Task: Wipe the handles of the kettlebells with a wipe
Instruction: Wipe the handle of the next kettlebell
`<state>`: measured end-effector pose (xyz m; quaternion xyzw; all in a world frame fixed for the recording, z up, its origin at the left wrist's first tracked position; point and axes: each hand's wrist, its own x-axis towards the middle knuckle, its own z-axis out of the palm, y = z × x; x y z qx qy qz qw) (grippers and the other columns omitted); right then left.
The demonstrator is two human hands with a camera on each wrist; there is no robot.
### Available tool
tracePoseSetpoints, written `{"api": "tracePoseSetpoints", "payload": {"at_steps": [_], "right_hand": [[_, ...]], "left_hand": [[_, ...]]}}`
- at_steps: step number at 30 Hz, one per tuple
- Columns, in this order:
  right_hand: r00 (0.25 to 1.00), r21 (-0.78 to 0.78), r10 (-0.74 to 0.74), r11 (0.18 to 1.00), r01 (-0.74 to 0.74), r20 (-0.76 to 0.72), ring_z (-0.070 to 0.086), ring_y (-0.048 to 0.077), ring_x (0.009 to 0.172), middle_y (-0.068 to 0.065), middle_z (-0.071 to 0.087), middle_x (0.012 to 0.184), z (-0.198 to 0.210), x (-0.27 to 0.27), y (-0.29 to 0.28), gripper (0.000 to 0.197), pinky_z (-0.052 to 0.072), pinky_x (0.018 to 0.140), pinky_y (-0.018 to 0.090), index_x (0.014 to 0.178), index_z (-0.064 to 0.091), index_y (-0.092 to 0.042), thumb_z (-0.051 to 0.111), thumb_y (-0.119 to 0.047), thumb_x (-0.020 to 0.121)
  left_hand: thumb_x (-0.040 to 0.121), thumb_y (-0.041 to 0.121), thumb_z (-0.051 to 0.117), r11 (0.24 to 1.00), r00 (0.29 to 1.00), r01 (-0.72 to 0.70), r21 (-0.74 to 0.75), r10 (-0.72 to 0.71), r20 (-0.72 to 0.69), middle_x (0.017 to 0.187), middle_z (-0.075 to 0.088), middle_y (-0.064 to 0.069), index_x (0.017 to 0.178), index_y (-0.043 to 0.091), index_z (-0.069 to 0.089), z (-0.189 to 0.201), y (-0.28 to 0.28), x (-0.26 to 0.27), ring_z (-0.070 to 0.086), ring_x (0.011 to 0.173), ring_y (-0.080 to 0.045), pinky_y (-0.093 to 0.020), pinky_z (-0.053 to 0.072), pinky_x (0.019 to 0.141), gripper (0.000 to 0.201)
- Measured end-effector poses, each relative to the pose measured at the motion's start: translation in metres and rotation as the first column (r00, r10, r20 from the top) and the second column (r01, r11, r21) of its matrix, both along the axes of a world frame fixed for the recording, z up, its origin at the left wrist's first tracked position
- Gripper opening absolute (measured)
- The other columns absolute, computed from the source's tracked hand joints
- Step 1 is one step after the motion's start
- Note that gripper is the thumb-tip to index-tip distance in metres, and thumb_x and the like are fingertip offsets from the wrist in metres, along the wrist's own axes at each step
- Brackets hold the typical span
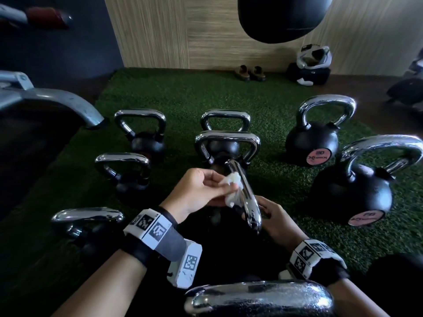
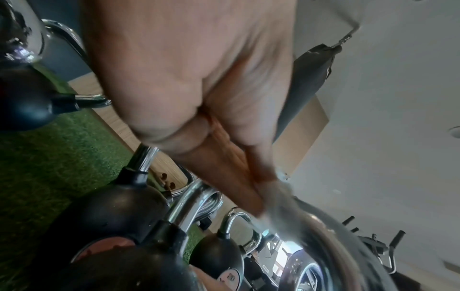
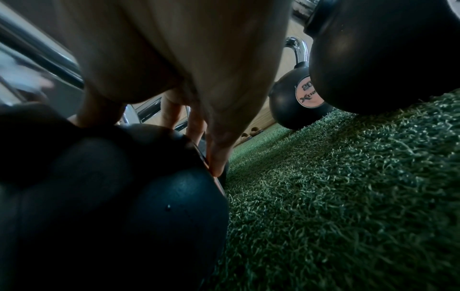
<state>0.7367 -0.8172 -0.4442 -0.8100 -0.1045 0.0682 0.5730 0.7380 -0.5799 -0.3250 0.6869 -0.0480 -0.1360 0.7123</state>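
Observation:
A kettlebell with a chrome handle [image 1: 248, 197] stands on the turf in the middle of the head view, its black ball mostly hidden under my hands. My left hand [image 1: 201, 191] pinches a crumpled white wipe [image 1: 231, 187] and presses it against the left side of that handle. In the left wrist view the wipe [image 2: 278, 196] sits blurred at my fingertips against the handle [image 2: 336, 236]. My right hand [image 1: 274, 218] is low on the right of the same kettlebell. Its fingers [image 3: 216, 161] lie fairly straight against the black ball [image 3: 149, 206].
Several more chrome-handled kettlebells stand around on the green turf [image 1: 206, 94]: left [image 1: 123, 172], back left [image 1: 142, 133], right [image 1: 357, 191], back right [image 1: 313, 140], one close below [image 1: 258, 298]. A punching bag [image 1: 281, 17] hangs above. A grey machine frame [image 1: 45, 104] is at left.

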Motion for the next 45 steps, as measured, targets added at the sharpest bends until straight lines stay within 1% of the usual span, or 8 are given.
{"api": "tracePoseSetpoints", "payload": {"at_steps": [5, 11, 22, 27, 30, 34, 39, 45], "right_hand": [[1.000, 0.026, 0.004, 1.000, -0.004, -0.001, 0.061, 0.009, 0.128, -0.013, 0.068, 0.133, 0.001, 0.000, 0.001, 0.062, 0.045, 0.113, 0.051, 0.136, 0.060, -0.041, 0.081, -0.046, 0.078], [1.000, 0.035, 0.000, 0.999, 0.000, -0.001, 0.066, 0.012, 0.121, -0.009, 0.073, 0.126, 0.003, -0.002, 0.000, 0.061, 0.048, 0.109, 0.054, 0.134, 0.061, -0.041, 0.082, -0.039, 0.077], [0.999, 0.023, 0.002, 1.000, -0.003, 0.040, 0.064, 0.011, 0.125, -0.012, 0.069, 0.131, -0.001, -0.001, -0.001, 0.058, 0.048, 0.110, 0.051, 0.136, 0.060, -0.040, 0.080, -0.042, 0.081], [0.999, 0.001, -0.025, 1.000, 0.025, 0.032, 0.068, 0.005, 0.104, -0.014, 0.074, 0.113, -0.002, 0.002, -0.002, 0.047, 0.052, 0.104, 0.054, 0.126, 0.066, -0.043, 0.080, -0.035, 0.082], [0.999, -0.147, 0.010, 0.989, -0.003, 0.048, 0.069, 0.002, 0.105, -0.018, 0.075, 0.111, 0.007, 0.004, -0.003, 0.045, 0.055, 0.102, 0.046, 0.127, 0.066, -0.040, 0.079, -0.036, 0.084], [0.984, -0.352, 0.013, 0.935, 0.050, 0.177, 0.063, -0.019, 0.086, -0.036, 0.070, 0.090, 0.052, 0.005, -0.010, 0.019, 0.048, 0.078, 0.010, 0.107, 0.074, -0.045, 0.073, -0.034, 0.092], [0.901, -0.073, -0.128, 0.982, 0.172, 0.414, 0.073, 0.017, 0.086, -0.009, 0.078, 0.095, 0.119, 0.002, -0.007, 0.018, 0.061, 0.082, 0.040, 0.105, 0.081, -0.030, 0.079, -0.026, 0.087], [0.902, 0.003, 0.140, 0.988, -0.154, 0.408, 0.075, 0.020, 0.087, -0.001, 0.078, 0.100, 0.181, -0.013, 0.033, 0.041, 0.061, 0.088, 0.041, 0.109, 0.080, -0.020, 0.088, -0.024, 0.069]], "left_hand": [[0.064, 0.036, 0.096, 0.976, 0.980, 0.097, 0.193, -0.127, 0.151, 0.081, 0.078, -0.017, 0.075, 0.013, 0.074, -0.007, 0.006, -0.015, 0.066, 0.075, -0.023, -0.041, 0.051, 0.078, 0.034], [0.070, 0.005, 0.092, 0.960, 0.941, 0.147, 0.240, -0.210, 0.265, 0.073, 0.077, 0.003, 0.072, 0.018, 0.072, -0.012, 0.000, -0.041, 0.070, 0.067, -0.003, -0.015, 0.052, 0.063, 0.024], [0.075, 0.017, 0.091, 0.931, 0.847, 0.022, 0.365, -0.212, 0.488, 0.086, 0.080, 0.008, 0.078, 0.019, 0.077, -0.036, -0.003, -0.057, 0.077, 0.081, -0.007, -0.025, 0.062, 0.075, 0.014], [0.081, 0.012, 0.086, 0.901, 0.842, -0.026, 0.432, -0.213, 0.495, 0.089, 0.080, 0.008, 0.082, 0.015, 0.077, -0.053, -0.004, -0.060, 0.075, 0.088, -0.001, -0.035, 0.063, 0.080, 0.009], [0.080, 0.010, 0.087, 0.917, 0.886, -0.020, 0.399, -0.168, 0.432, 0.089, 0.080, 0.007, 0.082, 0.015, 0.078, -0.056, -0.001, -0.059, 0.076, 0.088, -0.003, -0.029, 0.061, 0.083, 0.011], [0.074, 0.017, 0.092, 0.932, 0.925, -0.091, 0.352, -0.051, 0.376, 0.077, 0.079, 0.007, 0.078, 0.021, 0.076, -0.038, 0.011, -0.047, 0.073, 0.071, -0.002, -0.020, 0.054, 0.070, 0.018], [0.072, 0.018, 0.083, 0.989, 0.964, -0.148, 0.003, 0.144, 0.223, 0.059, 0.069, 0.003, 0.070, 0.012, 0.061, 0.017, 0.026, -0.033, 0.063, 0.058, -0.003, -0.023, 0.058, 0.057, 0.024], [0.089, 0.008, 0.070, 0.981, 0.992, -0.088, -0.175, 0.103, 0.079, 0.044, 0.053, 0.008, 0.068, 0.015, 0.051, 0.056, 0.014, -0.023, 0.056, 0.044, 0.000, -0.018, 0.057, 0.054, 0.030]]}}
